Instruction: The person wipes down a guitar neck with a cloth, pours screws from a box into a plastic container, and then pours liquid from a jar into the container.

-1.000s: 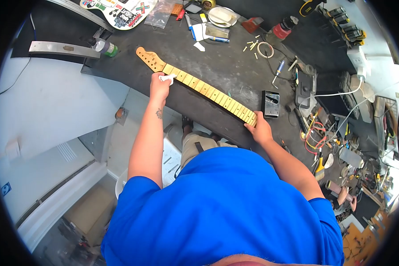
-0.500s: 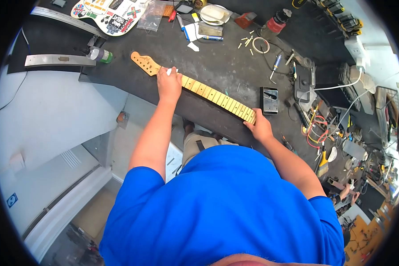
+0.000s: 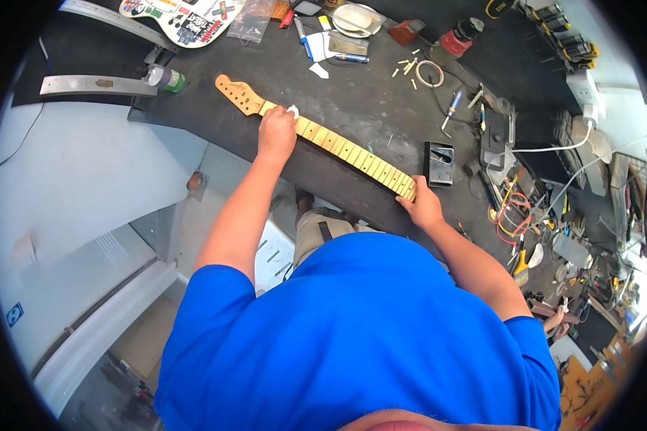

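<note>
A maple guitar neck (image 3: 345, 149) lies slantwise near the front edge of the dark workbench, its headstock (image 3: 238, 95) toward the upper left. My left hand (image 3: 276, 134) is closed on a small white wad (image 3: 293, 112), perhaps cloth or tissue, and presses it to the fretboard just below the nut. Its fingertips are partly hidden. At the heel end, my right hand (image 3: 423, 204) grips the neck between thumb and fingers. Just beyond the right hand sits a black box-like block with a metal face (image 3: 438, 164).
A stickered guitar body (image 3: 187, 23) lies at the back left, with a small green-labelled bottle (image 3: 167, 77) nearer. A red-labelled bottle (image 3: 459, 40), a blue-handled hex driver (image 3: 453, 104) and cluttered tools and cables (image 3: 514, 208) fill the right. Another person's hands (image 3: 556, 322) show at far right.
My left hand and the white wad have shifted slightly along the fretboard, away from the headstock. My right hand keeps its hold on the heel end. The camera view has moved a little.
</note>
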Tool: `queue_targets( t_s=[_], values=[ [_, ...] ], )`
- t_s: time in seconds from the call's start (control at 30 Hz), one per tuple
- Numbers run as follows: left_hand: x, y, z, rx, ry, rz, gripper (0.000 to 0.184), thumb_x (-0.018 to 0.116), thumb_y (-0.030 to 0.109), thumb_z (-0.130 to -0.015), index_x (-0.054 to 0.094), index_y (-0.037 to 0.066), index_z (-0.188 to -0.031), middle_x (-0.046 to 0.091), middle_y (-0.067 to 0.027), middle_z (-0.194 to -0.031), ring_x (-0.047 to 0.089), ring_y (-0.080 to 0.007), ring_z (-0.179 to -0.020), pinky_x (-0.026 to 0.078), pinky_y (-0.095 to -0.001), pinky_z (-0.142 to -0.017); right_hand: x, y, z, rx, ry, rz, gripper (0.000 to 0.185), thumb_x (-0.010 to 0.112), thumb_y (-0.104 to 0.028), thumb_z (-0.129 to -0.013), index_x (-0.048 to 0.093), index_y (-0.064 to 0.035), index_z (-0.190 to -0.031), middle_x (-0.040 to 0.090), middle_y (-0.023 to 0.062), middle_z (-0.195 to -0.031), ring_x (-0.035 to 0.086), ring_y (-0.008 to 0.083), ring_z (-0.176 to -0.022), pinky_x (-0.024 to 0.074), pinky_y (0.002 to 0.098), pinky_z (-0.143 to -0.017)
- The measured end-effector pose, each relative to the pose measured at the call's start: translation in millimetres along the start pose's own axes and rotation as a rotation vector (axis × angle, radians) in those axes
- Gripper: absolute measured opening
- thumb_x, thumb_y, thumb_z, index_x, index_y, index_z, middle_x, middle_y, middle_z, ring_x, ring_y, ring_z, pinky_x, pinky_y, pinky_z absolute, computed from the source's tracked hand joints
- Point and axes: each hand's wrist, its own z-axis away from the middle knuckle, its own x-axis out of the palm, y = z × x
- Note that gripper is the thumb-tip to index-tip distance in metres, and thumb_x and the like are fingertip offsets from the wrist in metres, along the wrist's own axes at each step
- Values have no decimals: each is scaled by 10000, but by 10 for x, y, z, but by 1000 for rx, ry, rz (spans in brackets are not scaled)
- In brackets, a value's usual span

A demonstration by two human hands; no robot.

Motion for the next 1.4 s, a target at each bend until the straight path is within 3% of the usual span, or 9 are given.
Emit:
queue_targets(
  t_s=[0.13, 0.27, 0.37, 0.5, 0.67, 0.83, 1.07, 1.3, 1.4],
  values=[
    [-150, -162, 84, 137, -108, 8, 183, 681, 17, -880, 817, 48, -999, 738, -146, -987, 704, -358, -979, 579, -458, -902, 55, 39, 9, -14, -9, 16, 670, 841, -302, -925, 463, -66, -1425, 726, 267, -1218, 697, 466, -1151, 551, 528, -968],
    [-103, -231, -89, 86, -174, -13, 203, 654, -7, -872, 813, 50, -984, 721, -158, -949, 715, -376, -973, 584, -469, -875, 34, 33, -7, -18, -4, 28, 651, 837, -295, -924, 467, -73, -1412, 725, 266, -1203, 697, 464, -1142, 554, 529, -961],
    [62, 2, -164, 107, -50, 73, 201, 656, 19, -876, 824, 51, -982, 718, -157, -971, 699, -369, -1014, 578, -475, -906, 68, 25, 25, -12, -12, 16, 643, 840, -292, -919, 473, -73, -1400, 728, 262, -1189, 698, 465, -1133, 550, 531, -956],
    [-191, -177, 50, 144, -191, 86, 175, 666, 36, -875, 820, 49, -958, 716, -152, -976, 701, -361, -997, 576, -479, -894, 6, 41, -51, -23, 5, 10, 636, 840, -285, -914, 478, -79, -1394, 733, 260, -1170, 701, 469, -1116, 550, 531, -948],
    [-100, -110, -114, 53, -120, 104, 150, 667, 40, -871, 806, 53, -926, 692, -147, -941, 695, -373, -954, 572, -485, -878, 76, 87, -19, -33, 4, 10, 625, 836, -277, -918, 482, -80, -1394, 734, 260, -1166, 701, 468, -1114, 552, 532, -944],
    [-225, -159, 139, 176, -139, 83, 167, 669, 35, -884, 821, 52, -951, 691, -158, -928, 690, -374, -949, 568, -479, -885, 39, 82, -29, -21, -13, 17, 636, 837, -276, -920, 473, -86, -1406, 728, 261, -1189, 701, 466, -1116, 554, 531, -943],
    [-23, -82, -3, 122, -81, 45, 153, 694, 27, -884, 828, 59, -952, 701, -161, -943, 704, -363, -973, 581, -480, -859, 79, 96, -3, -40, -6, 5, 642, 846, -283, -909, 475, -90, -1396, 732, 252, -1172, 699, 462, -1121, 553, 533, -940],
    [-233, -269, 45, 62, -201, 71, 140, 706, 46, -888, 832, 70, -945, 702, -157, -957, 702, -375, -975, 577, -477, -872, 17, 71, 9, -39, -11, 24, 604, 842, -299, -914, 492, -88, -1358, 736, 246, -1153, 705, 463, -1102, 551, 532, -935],
    [-85, -109, -57, -6, -88, 45, 127, 709, 54, -893, 824, 52, -945, 703, -168, -971, 698, -392, -970, 571, -487, -885, 13, 5, -8, -48, 12, 16, 603, 842, -304, -914, 495, -79, -1352, 736, 246, -1150, 707, 455, -1099, 551, 530, -932]
  ],
)
